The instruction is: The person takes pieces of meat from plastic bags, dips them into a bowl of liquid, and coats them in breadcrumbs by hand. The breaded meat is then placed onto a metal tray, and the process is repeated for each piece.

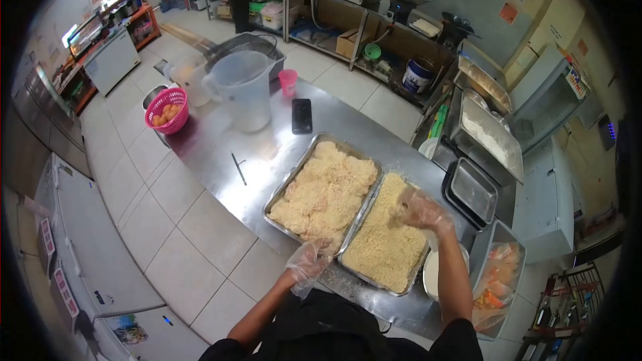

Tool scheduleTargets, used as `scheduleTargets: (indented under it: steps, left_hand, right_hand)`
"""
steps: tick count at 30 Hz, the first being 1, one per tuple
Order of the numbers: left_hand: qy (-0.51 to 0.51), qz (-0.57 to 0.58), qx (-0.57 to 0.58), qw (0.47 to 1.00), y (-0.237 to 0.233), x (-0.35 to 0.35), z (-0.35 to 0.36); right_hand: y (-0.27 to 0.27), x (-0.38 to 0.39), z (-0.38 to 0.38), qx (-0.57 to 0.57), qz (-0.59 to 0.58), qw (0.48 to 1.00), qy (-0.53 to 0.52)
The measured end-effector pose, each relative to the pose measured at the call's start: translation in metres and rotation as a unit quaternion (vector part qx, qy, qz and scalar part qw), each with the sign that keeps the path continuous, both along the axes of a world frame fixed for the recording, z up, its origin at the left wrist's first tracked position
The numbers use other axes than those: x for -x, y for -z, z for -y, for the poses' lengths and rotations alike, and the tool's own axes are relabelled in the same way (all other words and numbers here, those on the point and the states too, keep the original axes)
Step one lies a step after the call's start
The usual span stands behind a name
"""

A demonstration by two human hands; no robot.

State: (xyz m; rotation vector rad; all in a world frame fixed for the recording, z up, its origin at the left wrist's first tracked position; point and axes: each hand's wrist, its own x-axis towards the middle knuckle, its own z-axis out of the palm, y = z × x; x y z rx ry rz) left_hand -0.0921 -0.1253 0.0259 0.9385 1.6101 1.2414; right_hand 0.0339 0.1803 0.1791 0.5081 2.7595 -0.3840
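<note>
Two metal trays stand side by side on the steel table. Crumb-coated pieces of food (328,184) fill the left tray (286,230), lying close together. Loose pale breadcrumbs (381,247) cover the right tray (400,293). My left hand (311,262), in a clear plastic glove, is at the near edge of the left tray with its fingers stretched towards the coated pieces. Over the far right part of the breadcrumbs is my right hand (426,214), also gloved, fingers pointing down. Its fingertips are blurred, so any crumbs in its grasp cannot be made out.
A phone (301,116), pink cup (287,83), large clear jug (244,93) and pink basket of eggs (167,110) stand farther back on the steel table (207,154). To the right are a white bowl (433,274), a bin with orange contents (498,281) and stacked trays (473,190).
</note>
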Motion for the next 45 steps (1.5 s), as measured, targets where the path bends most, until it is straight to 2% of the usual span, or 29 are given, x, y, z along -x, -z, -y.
scheduleTargets:
  steps: [1, 2, 5, 7, 8, 11, 14, 16, 18, 19, 20, 23, 26, 28, 29, 32, 33, 34, 36, 38, 39, 40, 41, 42, 43, 44, 45]
  left_hand:
    - [-0.011, -0.028, -0.048, 0.998, 0.023, 0.004, 0.004]
    - [-0.012, -0.051, -0.048, 0.997, 0.029, 0.008, 0.010]
    - [-0.026, -0.096, -0.022, 0.995, 0.035, 0.018, 0.019]
    - [-0.041, -0.088, 0.040, 0.994, 0.029, 0.021, 0.022]
    - [-0.054, -0.075, 0.020, 0.996, 0.035, 0.022, 0.025]
    - [-0.089, -0.047, -0.018, 0.995, 0.050, 0.022, 0.030]
    - [-0.117, -0.045, -0.019, 0.992, 0.049, 0.023, 0.032]
    - [-0.127, -0.053, -0.025, 0.990, 0.061, 0.024, 0.031]
    - [-0.136, -0.023, -0.025, 0.990, 0.064, 0.025, 0.029]
    - [-0.142, -0.008, -0.026, 0.990, 0.065, 0.026, 0.027]
    - [-0.149, -0.021, -0.026, 0.988, 0.063, 0.027, 0.026]
    - [-0.148, -0.039, -0.011, 0.988, 0.054, 0.031, 0.026]
    - [-0.117, -0.010, 0.013, 0.993, 0.040, 0.037, 0.021]
    - [-0.121, 0.018, 0.016, 0.992, 0.036, 0.038, 0.017]
    - [-0.129, -0.032, -0.011, 0.991, 0.036, 0.041, 0.013]
    - [-0.154, -0.197, -0.066, 0.966, 0.041, 0.055, -0.003]
    - [-0.167, -0.262, -0.068, 0.948, 0.043, 0.064, -0.013]
    - [-0.179, -0.326, -0.070, 0.926, 0.044, 0.074, -0.024]
    - [-0.202, -0.412, -0.130, 0.879, 0.039, 0.098, -0.057]
    - [-0.133, -0.523, -0.031, 0.842, 0.026, 0.122, -0.092]
    - [-0.093, -0.574, 0.012, 0.813, 0.024, 0.129, -0.110]
    - [-0.053, -0.463, 0.123, 0.876, 0.035, 0.144, -0.128]
    - [0.001, -0.346, 0.232, 0.909, 0.063, 0.170, -0.149]
    - [0.124, -0.667, 0.096, 0.728, 0.143, 0.194, -0.154]
    - [0.208, -0.648, 0.130, 0.721, 0.092, 0.190, -0.149]
    - [0.150, -0.656, 0.046, 0.738, 0.103, 0.194, -0.148]
    - [0.115, -0.649, 0.025, 0.751, 0.099, 0.192, -0.153]
  right_hand:
    - [-0.019, 0.016, 0.011, -0.010, 0.003, 1.000, -0.007]
    - [-0.027, 0.029, 0.019, -0.023, 0.005, 1.000, -0.014]
    - [-0.014, 0.069, 0.031, -0.078, -0.243, 0.962, -0.101]
    - [-0.036, 0.101, 0.047, -0.010, -0.128, 0.991, -0.042]
    - [-0.045, 0.114, 0.055, 0.024, -0.069, 0.997, -0.011]
    - [0.005, 0.151, 0.044, 0.021, -0.107, 0.992, -0.063]
    - [0.043, 0.177, 0.043, -0.071, -0.223, 0.957, -0.174]
    - [0.096, 0.191, 0.025, -0.336, -0.300, 0.859, -0.244]
    - [0.095, 0.196, 0.025, -0.295, -0.310, 0.872, -0.236]
    - [0.060, 0.197, 0.038, -0.122, -0.280, 0.932, -0.194]
    - [0.041, 0.199, 0.045, 0.056, -0.239, 0.959, -0.145]
    - [0.047, 0.196, 0.044, -0.081, -0.324, 0.921, -0.200]
    - [0.103, 0.182, 0.022, 0.006, -0.425, 0.883, -0.201]
    - [0.150, 0.158, 0.010, -0.022, -0.325, 0.924, -0.201]
    - [0.164, 0.145, 0.009, -0.036, -0.275, 0.940, -0.200]
    - [0.153, 0.099, 0.024, 0.061, -0.173, 0.975, -0.128]
    - [0.158, 0.086, 0.026, 0.185, -0.229, 0.954, -0.050]
    - [0.164, 0.073, 0.026, 0.305, -0.281, 0.910, 0.028]
    - [0.157, 0.055, 0.027, 0.292, -0.314, 0.899, 0.088]
    - [0.125, 0.033, 0.031, 0.025, -0.265, 0.962, 0.059]
    - [0.130, 0.020, 0.029, 0.035, -0.298, 0.952, 0.057]
    - [0.139, 0.002, 0.026, 0.040, -0.331, 0.941, 0.061]
    - [0.141, -0.020, 0.022, 0.038, -0.363, 0.928, 0.072]
    - [0.128, -0.042, 0.024, 0.056, -0.343, 0.934, 0.090]
    - [0.104, -0.061, 0.028, 0.074, -0.323, 0.936, 0.114]
    - [0.086, -0.085, 0.026, 0.091, -0.308, 0.937, 0.141]
    - [0.078, -0.115, 0.019, 0.066, -0.295, 0.938, 0.171]
